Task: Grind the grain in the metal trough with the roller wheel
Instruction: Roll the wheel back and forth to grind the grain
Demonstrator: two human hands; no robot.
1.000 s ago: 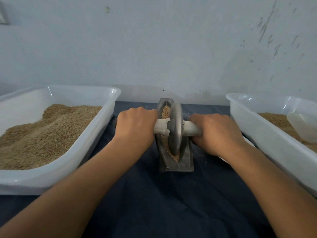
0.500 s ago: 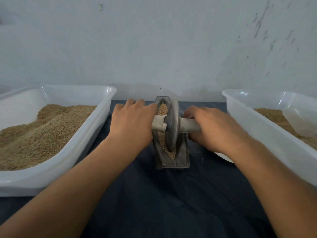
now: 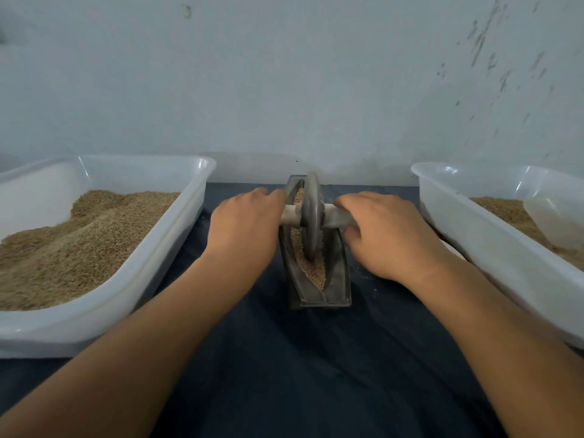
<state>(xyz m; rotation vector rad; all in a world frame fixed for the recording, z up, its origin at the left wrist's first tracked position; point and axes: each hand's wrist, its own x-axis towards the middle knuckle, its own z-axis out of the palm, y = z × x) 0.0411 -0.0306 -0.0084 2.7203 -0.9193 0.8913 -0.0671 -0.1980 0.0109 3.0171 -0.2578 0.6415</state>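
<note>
Both arms reach forward; the left hand point(image 3: 245, 224) and right hand point(image 3: 384, 230) each grip the axle of the upright roller wheel point(image 3: 310, 216), which stands in the grain-filled metal trough point(image 3: 338, 276) between them.

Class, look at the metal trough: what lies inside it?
Inside the metal trough lie brown grain and the roller wheel standing on edge. The wheel hides the grain beneath it.

Both hands, left hand point(image 3: 245, 222) and right hand point(image 3: 387, 230), grip the roller wheel point(image 3: 310, 216) in the metal trough point(image 3: 338, 276).

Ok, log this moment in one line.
grinding | both hands grip roller wheel handle | wheel in metal trough | grain under wheel
</note>
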